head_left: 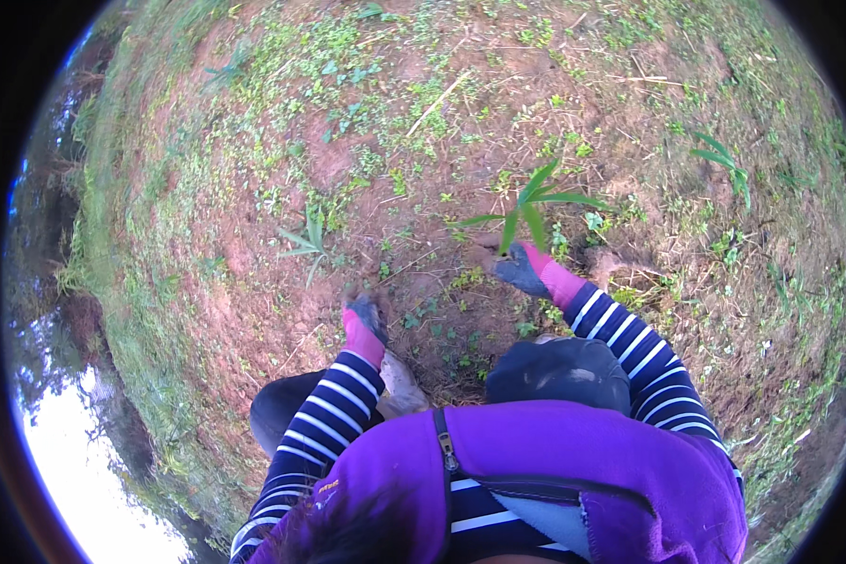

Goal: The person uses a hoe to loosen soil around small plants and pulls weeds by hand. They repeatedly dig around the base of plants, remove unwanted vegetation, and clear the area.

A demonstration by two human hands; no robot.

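My left hand [365,321], in a pink glove with a grey coated palm, is low over the brown soil, a little in front of my left knee; its fingertips are blurred, and I cannot tell what they hold. My right hand [525,271], gloved alike, is at the ground ahead of my right knee. A green seedling with long narrow leaves [529,201] rises directly at its fingers; whether the stem is gripped is hidden. A smaller narrow-leaved plant [313,243] grows just beyond my left hand.
Low weeds [352,74] and dry stalks [438,103] are scattered over the sloping soil. Another long-leaved plant [730,166] stands at the right. A light-coloured shoe [400,386] shows beside my left forearm, and my dark-clad right knee [560,374] is bent. Trees line the left rim.
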